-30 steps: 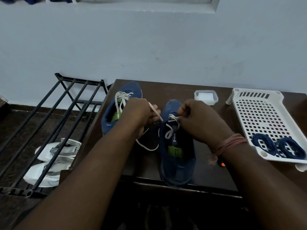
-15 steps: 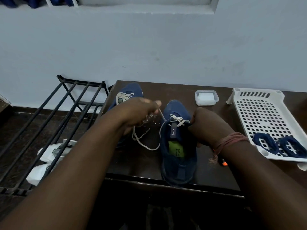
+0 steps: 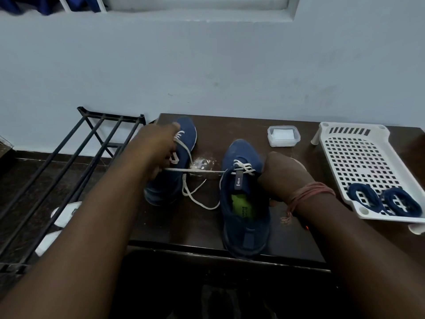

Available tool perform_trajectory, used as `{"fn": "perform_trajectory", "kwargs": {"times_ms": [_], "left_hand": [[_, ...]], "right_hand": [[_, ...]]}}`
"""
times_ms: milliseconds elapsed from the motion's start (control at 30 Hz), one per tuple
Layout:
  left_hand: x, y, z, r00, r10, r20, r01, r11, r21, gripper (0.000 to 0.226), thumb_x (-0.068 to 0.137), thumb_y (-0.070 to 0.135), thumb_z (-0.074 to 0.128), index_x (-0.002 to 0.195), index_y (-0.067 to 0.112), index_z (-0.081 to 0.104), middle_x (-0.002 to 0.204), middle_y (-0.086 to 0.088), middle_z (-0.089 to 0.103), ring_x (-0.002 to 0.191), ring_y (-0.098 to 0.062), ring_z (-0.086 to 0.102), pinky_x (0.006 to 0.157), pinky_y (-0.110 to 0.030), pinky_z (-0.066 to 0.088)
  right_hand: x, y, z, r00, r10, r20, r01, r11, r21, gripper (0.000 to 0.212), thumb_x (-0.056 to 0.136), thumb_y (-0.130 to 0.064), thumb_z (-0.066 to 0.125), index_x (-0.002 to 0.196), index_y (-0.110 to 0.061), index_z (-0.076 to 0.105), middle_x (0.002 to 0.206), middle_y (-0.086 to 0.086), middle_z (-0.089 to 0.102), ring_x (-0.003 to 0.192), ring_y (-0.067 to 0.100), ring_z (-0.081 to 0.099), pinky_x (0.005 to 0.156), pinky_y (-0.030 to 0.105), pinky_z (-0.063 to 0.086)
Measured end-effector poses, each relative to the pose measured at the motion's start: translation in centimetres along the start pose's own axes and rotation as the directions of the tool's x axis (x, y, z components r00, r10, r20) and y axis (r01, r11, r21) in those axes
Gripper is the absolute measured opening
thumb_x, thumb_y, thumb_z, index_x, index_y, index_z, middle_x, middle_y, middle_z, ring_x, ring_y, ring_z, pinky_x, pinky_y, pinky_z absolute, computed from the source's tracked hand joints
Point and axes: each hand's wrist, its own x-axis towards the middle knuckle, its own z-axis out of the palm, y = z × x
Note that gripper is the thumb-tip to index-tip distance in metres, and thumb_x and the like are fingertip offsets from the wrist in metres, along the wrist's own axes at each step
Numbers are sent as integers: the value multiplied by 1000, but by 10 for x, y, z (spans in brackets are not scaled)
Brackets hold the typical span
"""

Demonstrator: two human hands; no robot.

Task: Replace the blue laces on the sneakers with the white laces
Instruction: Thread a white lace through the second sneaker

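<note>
Dark print on the green insole (image 3: 241, 207) of the right sneaker (image 3: 245, 199), partly readable as "CAMPUS". Small tongue tag (image 3: 238, 180) lettering too tiny to read.

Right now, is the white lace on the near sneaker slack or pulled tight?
Pulled tight: the white lace runs straight from the near sneaker to the left hand.
</note>
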Motion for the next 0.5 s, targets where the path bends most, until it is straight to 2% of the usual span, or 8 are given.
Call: {"fn": "perform_trajectory", "kwargs": {"times_ms": [33, 100, 167, 233, 300, 367, 434, 500], "left_hand": [[-3, -1, 5, 1000, 12, 17, -15, 971, 239, 32, 100, 40, 54, 95, 10, 60, 76, -5, 60, 54, -18, 52, 44, -21, 41], [-12, -4, 18, 989, -8, 149, -86, 787, 611, 40, 98, 45, 56, 103, 6, 67, 95, -13, 70, 74, -26, 66, 58, -27, 50], [-19, -10, 35, 957, 23, 290, -239, 634, 736, 38, 98, 42, 57, 117, 12, 71, 118, -11, 70, 103, -28, 68, 83, -33, 54], [-21, -15, 53, 921, 134, 365, -375, 553, 744, 35, 101, 35, 54, 129, 19, 67, 133, -8, 63, 120, -28, 60, 98, -33, 48], [-15, -23, 69, 895, 210, 393, -438, 576, 690, 30, 99, 31, 55, 122, 18, 71, 127, -9, 66, 113, -27, 62, 93, -31, 49], [-8, -30, 80, 888, 249, 388, -454, 614, 646, 23, 95, 22, 57, 96, 9, 76, 102, -13, 73, 85, -24, 65, 70, -26, 48], [-4, -33, 84, 898, 273, 344, -438, 627, 645, 28, 90, 13, 56, 65, 3, 62, 71, -16, 64, 57, -21, 50, 52, -26, 36], [-5, -30, 84, 906, 264, 332, -421, 653, 630, 35, 89, 14, 54, 55, 8, 47, 60, -16, 52, 50, -18, 40, 49, -27, 31]], "right_hand": [[-1, -1, 0, 1000, -5, -5, 5, 1000, -14, 9, 91, -14, 56, 87, -12, 48, 66, 0, 44, 61, 16, 45, 55, 27, 34], [-2, -2, 0, 1000, -1, -13, 1, 1000, -26, 10, 91, -14, 56, 87, -12, 47, 65, -1, 42, 67, 20, 46, 60, 26, 35], [-4, -3, -1, 1000, 10, -12, -10, 999, -33, 15, 91, -14, 55, 81, -13, 45, 64, -1, 43, 64, 19, 46, 52, 27, 33], [-5, -4, -1, 1000, 1, -18, -2, 998, -57, 24, 92, -15, 55, 72, -15, 41, 63, -1, 43, 56, 14, 41, 46, 23, 27], [-7, -4, -1, 999, -3, -33, 0, 998, -61, 29, 92, -15, 55, 68, -16, 38, 62, -2, 41, 54, 12, 37, 45, 21, 24], [-7, -4, 0, 999, -4, -34, 2, 998, -59, 26, 92, -16, 55, 71, -16, 40, 62, -2, 41, 53, 11, 36, 45, 21, 24], [-6, -5, -1, 1000, -6, -21, 5, 999, -48, 26, 92, -15, 54, 70, -15, 40, 62, -2, 42, 52, 9, 37, 45, 21, 25], [-7, -6, -4, 1000, -24, -6, 24, 999, -42, 29, 92, -14, 54, 67, -16, 40, 60, -2, 43, 52, 8, 38, 44, 20, 26]]}}
